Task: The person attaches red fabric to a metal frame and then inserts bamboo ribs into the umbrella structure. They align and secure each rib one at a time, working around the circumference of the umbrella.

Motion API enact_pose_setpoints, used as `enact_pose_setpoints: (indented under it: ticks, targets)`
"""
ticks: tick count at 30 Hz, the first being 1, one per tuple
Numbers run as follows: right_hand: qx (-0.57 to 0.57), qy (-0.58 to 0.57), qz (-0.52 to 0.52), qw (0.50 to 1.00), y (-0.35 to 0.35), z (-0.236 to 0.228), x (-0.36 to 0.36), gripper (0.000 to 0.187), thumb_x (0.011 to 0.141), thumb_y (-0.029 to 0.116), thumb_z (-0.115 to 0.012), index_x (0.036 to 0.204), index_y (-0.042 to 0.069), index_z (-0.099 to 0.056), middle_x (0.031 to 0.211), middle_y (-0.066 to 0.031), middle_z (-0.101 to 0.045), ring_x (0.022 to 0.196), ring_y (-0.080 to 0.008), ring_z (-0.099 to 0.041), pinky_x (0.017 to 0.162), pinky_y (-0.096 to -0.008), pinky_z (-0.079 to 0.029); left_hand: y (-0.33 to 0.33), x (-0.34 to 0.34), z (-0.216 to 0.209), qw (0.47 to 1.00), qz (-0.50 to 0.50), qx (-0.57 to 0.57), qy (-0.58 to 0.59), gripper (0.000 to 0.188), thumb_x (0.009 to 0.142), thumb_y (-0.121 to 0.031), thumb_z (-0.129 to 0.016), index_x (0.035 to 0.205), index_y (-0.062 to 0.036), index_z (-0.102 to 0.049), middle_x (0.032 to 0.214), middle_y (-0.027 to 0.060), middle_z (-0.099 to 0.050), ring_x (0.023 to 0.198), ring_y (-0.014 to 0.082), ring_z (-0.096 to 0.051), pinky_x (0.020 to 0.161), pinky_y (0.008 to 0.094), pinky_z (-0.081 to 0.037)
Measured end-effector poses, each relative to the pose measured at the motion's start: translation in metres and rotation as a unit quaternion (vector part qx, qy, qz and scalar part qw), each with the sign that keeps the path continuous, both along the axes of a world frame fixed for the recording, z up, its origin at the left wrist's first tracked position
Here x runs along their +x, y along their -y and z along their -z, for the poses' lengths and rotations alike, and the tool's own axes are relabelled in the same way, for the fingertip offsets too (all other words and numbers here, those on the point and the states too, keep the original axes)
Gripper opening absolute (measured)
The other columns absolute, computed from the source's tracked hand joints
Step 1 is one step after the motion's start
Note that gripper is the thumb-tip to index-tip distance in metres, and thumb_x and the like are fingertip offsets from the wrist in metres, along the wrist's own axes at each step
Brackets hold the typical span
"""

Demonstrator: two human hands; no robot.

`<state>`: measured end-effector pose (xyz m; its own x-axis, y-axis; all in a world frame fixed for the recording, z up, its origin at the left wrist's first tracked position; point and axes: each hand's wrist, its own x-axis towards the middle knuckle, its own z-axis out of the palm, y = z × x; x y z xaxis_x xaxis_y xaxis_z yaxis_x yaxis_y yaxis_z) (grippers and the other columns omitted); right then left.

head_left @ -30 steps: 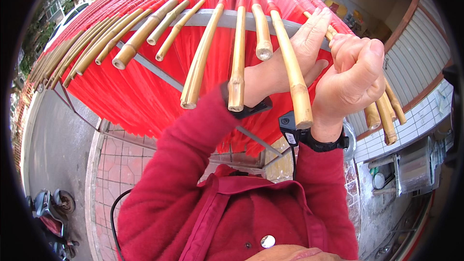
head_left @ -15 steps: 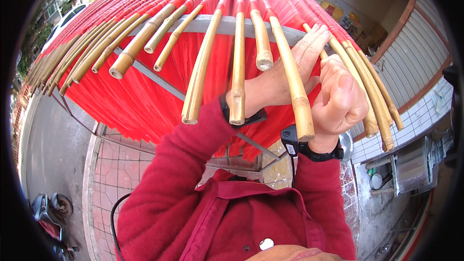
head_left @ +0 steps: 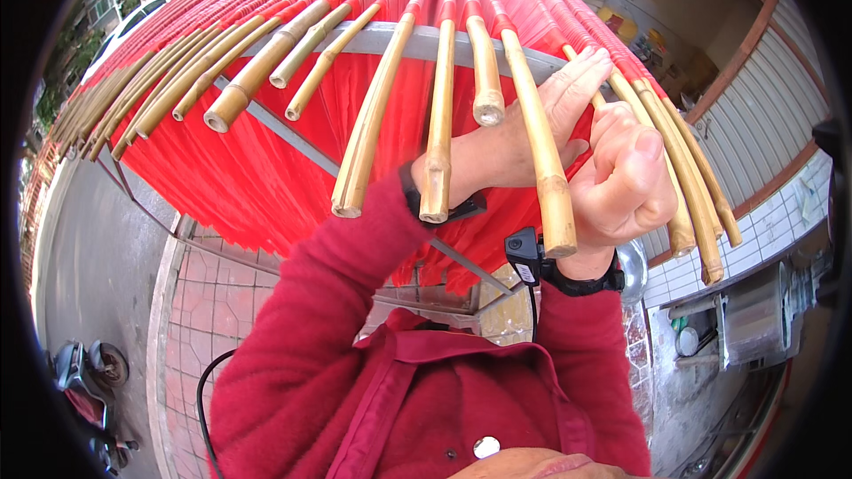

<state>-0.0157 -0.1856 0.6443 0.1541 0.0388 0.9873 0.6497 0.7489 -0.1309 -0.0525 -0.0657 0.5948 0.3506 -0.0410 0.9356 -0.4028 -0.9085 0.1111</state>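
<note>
My right hand [head_left: 626, 177] is closed in a fist around the end of a bamboo pole [head_left: 598, 100], whose lower part the fist hides. Beside it, my left hand [head_left: 561, 99] reaches behind another bamboo pole [head_left: 543, 155], its fingers stretched out and lying along the pole in the right fist. Red cloth [head_left: 266, 173] hangs in folds below the poles, and red material wraps their upper parts. Several more bare pole ends point toward me, one [head_left: 437, 137] in front of my left wrist.
A grey metal bar [head_left: 399, 38] runs behind the pole ends, with a slanting brace [head_left: 293, 137] below. Tiled pavement [head_left: 209, 302] lies underneath. At the left, a scooter [head_left: 89, 381] stands on the road. A corrugated metal wall [head_left: 754, 124] rises at the right.
The view has shifted slightly. Both hands keep nearly the same places and hold on the poles.
</note>
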Motion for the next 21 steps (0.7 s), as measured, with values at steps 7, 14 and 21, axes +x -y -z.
enact_pose_setpoints:
  ticks: [7, 14, 21]
  targets:
    - [0.024, -0.009, 0.013, 1.0, 0.002, 0.004, -0.001, 0.037, 0.096, 0.01, -0.045, 0.06, -0.001, -0.044, 0.057, -0.0093, -0.043, 0.051, -0.0183, -0.04, 0.051, -0.0347, -0.03, 0.004, 0.003, -0.005, 0.998, -0.03, 0.035, 0.037, 0.084, 0.089, -0.006, -0.075, 0.158, 0.0027, -0.028, 0.151, 0.0286, -0.043, 0.142, 0.0436, -0.046, 0.122, 0.0525, -0.032]
    - [0.056, -0.022, -0.004, 0.998, -0.003, 0.005, -0.007, 0.039, 0.097, 0.011, -0.043, 0.06, 0.0, -0.042, 0.056, -0.0093, -0.042, 0.051, -0.0181, -0.039, 0.051, -0.0343, -0.031, 0.001, -0.002, -0.005, 0.997, -0.053, 0.051, 0.032, 0.082, 0.088, -0.006, -0.075, 0.156, 0.0033, -0.031, 0.157, 0.0295, -0.04, 0.146, 0.0446, -0.041, 0.122, 0.051, -0.033]
    - [0.047, -0.053, 0.015, 0.997, -0.005, 0.001, -0.013, 0.042, 0.102, 0.017, -0.041, 0.062, 0.007, -0.036, 0.056, -0.0044, -0.036, 0.053, -0.0146, -0.033, 0.057, -0.0341, -0.035, 0.001, -0.004, -0.005, 0.998, -0.034, 0.046, 0.028, 0.082, 0.089, -0.005, -0.073, 0.157, 0.0037, -0.029, 0.157, 0.03, -0.038, 0.149, 0.0456, -0.037, 0.123, 0.052, -0.032]
